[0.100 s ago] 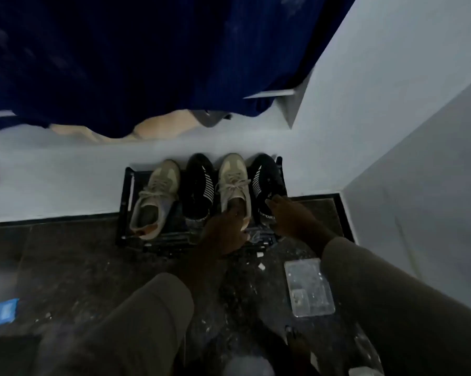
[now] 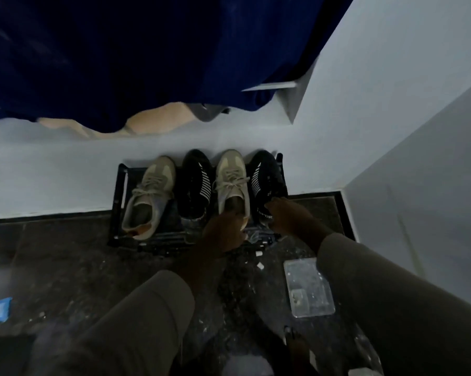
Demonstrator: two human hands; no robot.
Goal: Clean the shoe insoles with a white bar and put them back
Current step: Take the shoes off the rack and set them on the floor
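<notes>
No loose insole is seen anywhere near the hands, and all 4 shoes stand on the black rack (image 2: 117,202) in front of them. White crumbs (image 2: 260,265) are scattered on the dark floor just behind the hands, between the two forearms. From this it is judged that the rubbing is prob. finished and the task is near its end; the insoles are presumably inside the shoes again, but the inside of the shoes is too dark to confirm it. What is left, as far as can be judged, is only to press the last insoles flat.

A clear tray (image 2: 307,275) lies on the floor behind the right hand, beside the right forearm. A small whitish piece (image 2: 297,294) is seen in it, maybe the white bar, but it is too small to tell.

The left hand (image 2: 223,232) is placed on the heel of the beige shoe (image 2: 233,175) directly in front of it. Its fingers are hidden behind the back of the hand, so it cannot be told if sth. is gripped.

The right hand (image 2: 288,215) is stretched forward, fingers rather straight, and the heel collar of the black shoe (image 2: 267,177) is touched, no closed grip is seen
</notes>
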